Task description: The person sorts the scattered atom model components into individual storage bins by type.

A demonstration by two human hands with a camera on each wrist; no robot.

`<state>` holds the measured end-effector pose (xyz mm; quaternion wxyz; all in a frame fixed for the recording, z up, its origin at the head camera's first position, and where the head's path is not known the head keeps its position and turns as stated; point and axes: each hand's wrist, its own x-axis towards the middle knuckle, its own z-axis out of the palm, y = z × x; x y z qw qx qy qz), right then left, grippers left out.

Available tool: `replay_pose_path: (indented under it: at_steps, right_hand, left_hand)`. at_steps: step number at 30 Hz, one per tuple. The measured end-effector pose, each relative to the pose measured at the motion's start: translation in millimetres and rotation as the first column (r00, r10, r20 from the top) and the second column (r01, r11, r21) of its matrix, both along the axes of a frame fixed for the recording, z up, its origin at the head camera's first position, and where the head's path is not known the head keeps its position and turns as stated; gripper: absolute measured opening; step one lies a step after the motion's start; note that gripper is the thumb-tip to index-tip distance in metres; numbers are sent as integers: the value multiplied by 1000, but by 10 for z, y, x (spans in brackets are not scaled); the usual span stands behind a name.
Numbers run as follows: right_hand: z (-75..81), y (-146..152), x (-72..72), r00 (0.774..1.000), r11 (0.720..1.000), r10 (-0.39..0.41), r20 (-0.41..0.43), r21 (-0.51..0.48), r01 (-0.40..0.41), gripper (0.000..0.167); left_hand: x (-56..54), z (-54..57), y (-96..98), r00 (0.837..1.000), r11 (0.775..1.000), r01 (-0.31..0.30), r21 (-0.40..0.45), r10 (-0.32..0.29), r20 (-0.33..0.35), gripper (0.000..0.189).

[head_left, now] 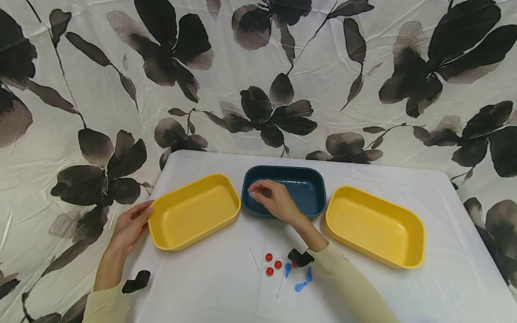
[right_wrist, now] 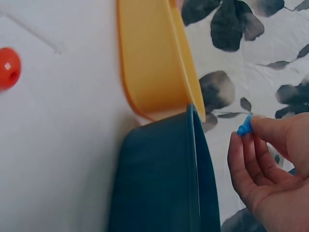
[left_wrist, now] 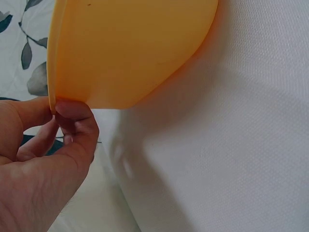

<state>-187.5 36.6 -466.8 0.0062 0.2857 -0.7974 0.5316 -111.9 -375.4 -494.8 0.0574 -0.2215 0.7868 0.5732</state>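
A person's right hand (head_left: pixel 274 199) pinches a small blue piece (right_wrist: pixel 245 126) between thumb and fingertips above the left end of the dark blue bin (head_left: pixel 308 190). The left hand (head_left: pixel 129 224) grips the rim of the left yellow bin (head_left: pixel 195 208) at the end farthest from the dark blue bin.

The step in hand appears to be delivery of the single blue piece; the next move seems to call for lowering the fingertips inside the dark blue bin's walls and parting them, with the left hand's hold keeping its yellow bin steady. How high the piece hangs above the bin floor is hard to tell.

Outward, the left yellow bin sits angled just beside the dark blue bin; the right yellow bin (head_left: pixel 375 226) slants away on its other side. On the near side of the dark blue bin, well apart from it, lie three more blue pieces (head_left: pixel 300 287), four red beads (head_left: pixel 278 264), one partly hidden by the right wrist, and thin clear sticks (head_left: pixel 254 259), loose on the white-covered tabletop (head_left: pixel 222 287). Beyond the dark blue bin hangs a flower-patterned cloth (head_left: pixel 256 105).
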Motion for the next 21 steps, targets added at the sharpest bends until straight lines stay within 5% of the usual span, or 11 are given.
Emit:
replay_pose_path:
  at_steps: [21]
  right_hand:
    - [-40,-490,-140,996,1000,9,90,-12,-8,13]
  left_hand:
    - [-8,-4,15,1000,1000,-28,1,28,10,64]
